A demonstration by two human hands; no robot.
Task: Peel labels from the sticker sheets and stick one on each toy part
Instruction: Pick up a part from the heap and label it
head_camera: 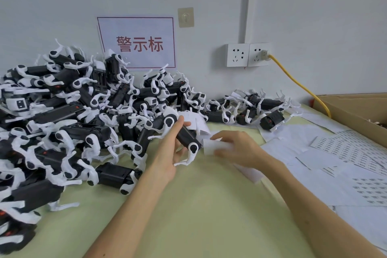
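While the left hand (167,153) grips one part (186,136) above the table (199,205), the thumb lies over the black body and the fingers curl beneath it. The part is tilted, with one white leg hanging down near the palm. The right hand (236,148) is just beside the part's lower end, and its fingers pinch a white slip (211,146). The slip is blurred, so no print can be read on it, and it touches or nearly touches the part.

The pile (62,111) of black-and-white parts fills the left of the table up to the wall. A smaller group (251,109) lies behind the hands. The sheets (345,148) are spread flat at the right, overlapping, next to a box (356,111).

On the wall are a sign (137,43) and two sockets (248,55). A yellow cable (297,81) is plugged into the right socket.
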